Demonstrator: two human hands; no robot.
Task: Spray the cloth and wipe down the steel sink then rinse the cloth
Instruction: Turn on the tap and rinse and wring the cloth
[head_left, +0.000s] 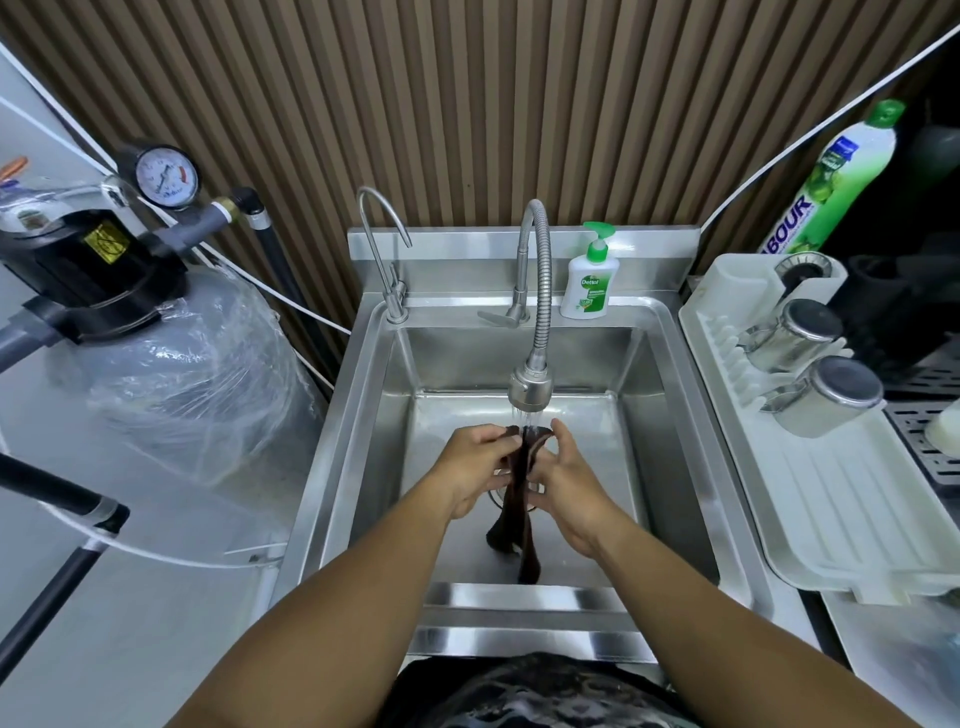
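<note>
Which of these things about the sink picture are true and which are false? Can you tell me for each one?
1. Water runs from the flexible tap onto the dark cloth. True.
2. Only the left hand holds the cloth. False: the right hand grips it too, one hand on each side.
3. The soap pump bottle stands on the back ledge of the sink, right of the flexible tap. True.
4. The two steel cups sit inside the sink basin. False: they lie on the white drying rack to its right.
5. The cloth lies flat on the sink floor. False: it hangs down from the hands under the water.
</note>
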